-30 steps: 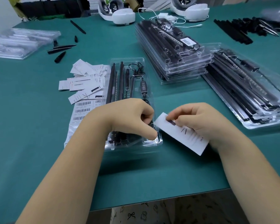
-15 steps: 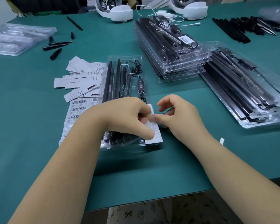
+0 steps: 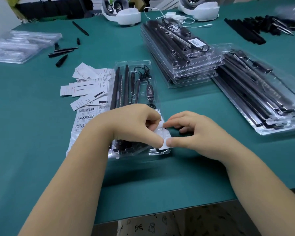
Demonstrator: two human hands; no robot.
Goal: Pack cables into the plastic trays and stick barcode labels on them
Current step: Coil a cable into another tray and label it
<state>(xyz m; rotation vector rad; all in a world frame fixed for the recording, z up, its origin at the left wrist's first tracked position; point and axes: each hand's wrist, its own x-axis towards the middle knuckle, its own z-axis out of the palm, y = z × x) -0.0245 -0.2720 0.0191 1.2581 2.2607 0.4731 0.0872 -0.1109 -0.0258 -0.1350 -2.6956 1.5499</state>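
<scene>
We see both hands, left (image 3: 134, 124) and right (image 3: 195, 132), pinching a white card (image 3: 162, 133) over the near right corner of a clear tray (image 3: 141, 65) of cables (image 3: 126, 86) on the green counter (image 3: 32, 133).

Both hands meet over the near right corner of a clear tray (image 3: 134, 65) lying on a green table (image 3: 186, 167). The left hand (image 3: 134, 125) has its fingers curled and its thumb pressed on a white card (image 3: 163, 136) that lies on the tray; the right hand (image 3: 192, 132) pinches the card's right edge between thumb and forefinger. The tray holds black rods, a coiled cable and a small controller (image 3: 149, 90). Left of it lie a barcode sheet (image 3: 85, 116) and loose white cards (image 3: 85, 86). Behind, to the right, stand a stack of packed trays (image 3: 182, 53) and a second stack (image 3: 262, 92). Two white headsets (image 3: 124, 13) sit at the far edge
</scene>
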